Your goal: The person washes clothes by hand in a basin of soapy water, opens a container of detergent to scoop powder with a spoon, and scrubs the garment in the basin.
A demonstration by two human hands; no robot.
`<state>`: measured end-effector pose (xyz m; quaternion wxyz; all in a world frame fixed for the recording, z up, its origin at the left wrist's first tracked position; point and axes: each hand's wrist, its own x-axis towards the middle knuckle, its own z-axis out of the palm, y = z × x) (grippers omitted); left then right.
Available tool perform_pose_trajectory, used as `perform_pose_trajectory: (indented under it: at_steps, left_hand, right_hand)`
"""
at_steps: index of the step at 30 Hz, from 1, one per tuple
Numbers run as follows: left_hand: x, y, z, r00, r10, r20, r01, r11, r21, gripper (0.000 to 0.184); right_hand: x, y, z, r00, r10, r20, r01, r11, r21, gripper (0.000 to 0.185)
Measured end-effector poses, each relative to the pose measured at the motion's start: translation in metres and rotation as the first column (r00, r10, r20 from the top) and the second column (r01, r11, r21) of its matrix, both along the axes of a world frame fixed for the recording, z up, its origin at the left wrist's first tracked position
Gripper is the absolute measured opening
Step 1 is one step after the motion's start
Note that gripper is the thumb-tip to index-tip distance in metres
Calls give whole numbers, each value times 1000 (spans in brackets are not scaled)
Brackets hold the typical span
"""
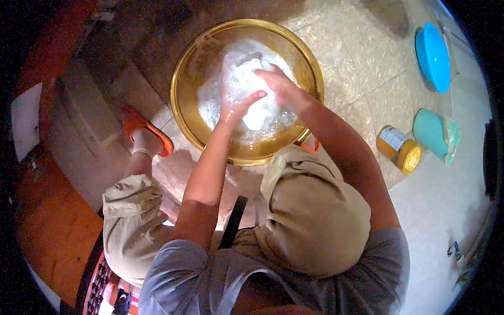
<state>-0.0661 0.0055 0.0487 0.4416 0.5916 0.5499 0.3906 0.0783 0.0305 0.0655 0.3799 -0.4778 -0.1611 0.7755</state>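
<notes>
A wide gold-coloured basin [181, 100] stands on the floor in front of me with sudsy water in it. In the suds lies a wet white cloth [257, 116], so bright that its folds are hard to make out. My left hand [236, 102] grips the cloth from the left, with its thumb on top and its fingers partly lost in foam and glare. From the right, my right hand [279, 85] is closed on the upper part of the same cloth, its fingertips pointing left. Both hands are inside the rim.
On the tiled floor to the right are a yellow tub [399, 148] with a white label lying on its side, a teal container [431, 131] and a blue bowl [433, 58]. My left foot wears an orange slipper [164, 140]. My knees flank the basin's near side.
</notes>
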Motion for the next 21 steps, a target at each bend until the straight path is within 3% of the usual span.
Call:
perform_pose_trajectory:
  at_steps: [1, 3, 4, 6, 7, 8, 9, 10, 11, 12, 13, 14, 16, 17, 20, 21]
  left_hand:
    - [4, 0, 5, 999, 31, -5, -31, 999, 25, 75]
    - [11, -1, 6, 989, 147, 10, -147, 987, 67, 61]
    - [10, -1, 7, 986, 153, 60, -153, 988, -17, 57]
    - [7, -2, 11, 973, 172, 155, -143, 973, -183, 50]
    - [10, -2, 19, 977, 171, 126, -159, 982, -98, 35]
    - [7, 2, 30, 977, 182, 107, -157, 965, -211, 35]
    - [2, 7, 41, 977, 192, 88, -155, 935, -319, 37]
    - [-4, 11, 46, 977, 201, 69, -154, 893, -424, 40]
    - [-19, 14, 17, 948, 284, 144, -182, 855, -486, 52]
    - [-36, 19, -6, 762, 450, 465, -63, 767, -638, 57]
    - [-40, 24, 21, 693, 494, 525, -81, 777, -624, 51]
    - [-42, 28, 52, 616, 529, 585, -101, 789, -606, 47]
    - [-52, 22, 62, 823, 421, 382, -230, 861, -453, 43]
    - [-55, 21, 65, 892, 376, 249, -275, 891, -361, 42]
    - [-62, 18, 68, 912, 284, 297, -175, 922, -346, 37]
    - [-67, 20, 70, 957, 160, 243, -73, 940, -332, 33]
  right_hand:
    - [0, -2, -3, 996, 14, 88, -15, 1000, 8, 29]
    - [2, -13, -44, 998, -52, 31, 48, 993, 105, 26]
    - [4, -15, -57, 997, -83, 0, 82, 985, 152, 25]
    - [4, -13, -15, 999, 46, -13, -41, 966, 255, 22]
    - [2, -11, 16, 997, 76, -4, -72, 961, 265, 22]
    - [0, -10, 31, 994, 106, 6, -104, 956, 275, 22]
    - [6, -16, -9, 970, 158, 183, -191, 965, 178, 26]
    - [10, -13, 0, 955, 244, 168, -278, 935, 219, 28]
    - [14, -7, 21, 931, 329, 156, -360, 897, 258, 31]
    - [20, 1, 40, 900, 410, 147, -435, 851, 294, 34]
    - [30, 7, 55, 785, 443, 434, -571, 790, 225, 45]
    - [38, 9, 59, 793, 428, 433, -568, 777, 272, 47]
    - [48, 15, 64, 808, 396, 436, -564, 735, 377, 53]
    - [46, 13, 63, 807, 342, 482, -538, 763, 359, 47]
    - [43, 19, 68, 662, 74, 746, -606, 638, 475, 34]
    - [45, 19, 59, 644, -82, 761, -638, 492, 593, 31]
